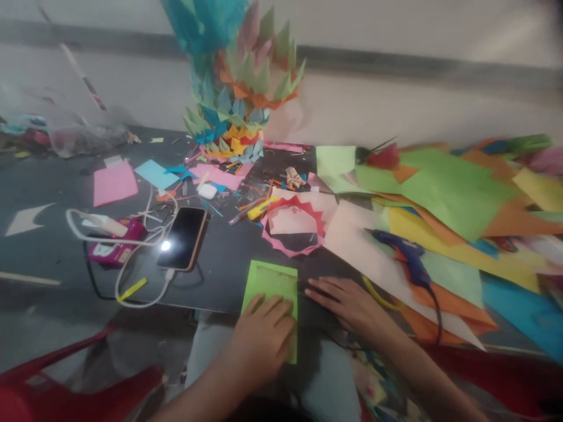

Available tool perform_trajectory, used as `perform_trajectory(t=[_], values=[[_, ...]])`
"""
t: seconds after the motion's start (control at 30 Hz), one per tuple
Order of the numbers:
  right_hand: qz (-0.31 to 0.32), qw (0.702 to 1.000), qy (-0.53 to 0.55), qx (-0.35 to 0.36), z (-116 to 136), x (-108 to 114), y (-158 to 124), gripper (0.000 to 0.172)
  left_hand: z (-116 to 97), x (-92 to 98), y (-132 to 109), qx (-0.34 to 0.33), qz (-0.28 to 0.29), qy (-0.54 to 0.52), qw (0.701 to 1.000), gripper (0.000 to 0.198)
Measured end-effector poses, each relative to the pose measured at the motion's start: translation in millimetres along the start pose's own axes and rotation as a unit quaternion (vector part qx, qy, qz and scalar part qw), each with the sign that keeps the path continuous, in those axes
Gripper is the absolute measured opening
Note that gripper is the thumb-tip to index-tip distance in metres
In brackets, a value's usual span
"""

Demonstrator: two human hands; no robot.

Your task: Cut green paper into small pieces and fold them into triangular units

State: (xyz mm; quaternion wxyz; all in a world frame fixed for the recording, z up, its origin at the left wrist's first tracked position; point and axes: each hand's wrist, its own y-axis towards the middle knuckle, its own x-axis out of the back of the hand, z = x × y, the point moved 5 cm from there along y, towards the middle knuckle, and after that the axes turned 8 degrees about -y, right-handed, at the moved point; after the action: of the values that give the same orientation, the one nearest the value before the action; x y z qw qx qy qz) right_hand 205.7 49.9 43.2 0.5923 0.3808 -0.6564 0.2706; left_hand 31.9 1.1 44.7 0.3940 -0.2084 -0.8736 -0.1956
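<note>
A green sheet of paper [273, 281], seemingly folded, lies at the table's near edge. My left hand [266, 328] rests on top of it, fingers lying over the paper and slightly bent. To the right of the sheet, my right hand [345, 300] is palm down on the dark table, its fingers stretched toward the paper's edge. Just beyond the sheet lies a ring of pointed pink and red paper [294, 251]. A yellow marker-like stick [263, 208] touches or nearly touches that ring's left side.
A dark blue glue gun [411, 261] lies on colored paper sheets [457, 190] at right. Left are a phone [183, 239] on a cable and a magenta device [115, 243]. Layered paper petals [231, 135] stand behind, with scraps around. A red chair [83, 392] is lower left.
</note>
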Motion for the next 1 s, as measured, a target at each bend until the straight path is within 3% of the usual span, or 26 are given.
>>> perform_trajectory(t=[0.1,0.23,0.43,0.6,0.8,1.0], values=[[0.018,0.999,0.029,0.027,-5,-6,3,0.044,-1,-0.6,3,0.008,-0.038,0.005,0.999,0.017],[0.011,0.999,0.052,0.009,-5,-3,1,0.036,6,5.3,9,0.012,-0.075,0.046,0.996,0.023],[-0.072,0.990,0.096,-0.070,4,11,24,0.029,14,0.5,12,0.024,-0.059,0.103,0.993,0.031],[-0.067,0.993,0.101,-0.001,18,6,52,0.034,6,-8.3,11,0.049,-0.080,0.136,0.986,0.031],[-0.109,0.982,0.015,-0.156,-7,-1,34,0.033,-4,-13.3,12,0.097,-0.120,0.139,0.978,0.035],[-0.104,0.989,0.070,-0.073,12,5,27,0.029,-1,-17.0,9,0.113,-0.116,0.130,0.978,0.036]])
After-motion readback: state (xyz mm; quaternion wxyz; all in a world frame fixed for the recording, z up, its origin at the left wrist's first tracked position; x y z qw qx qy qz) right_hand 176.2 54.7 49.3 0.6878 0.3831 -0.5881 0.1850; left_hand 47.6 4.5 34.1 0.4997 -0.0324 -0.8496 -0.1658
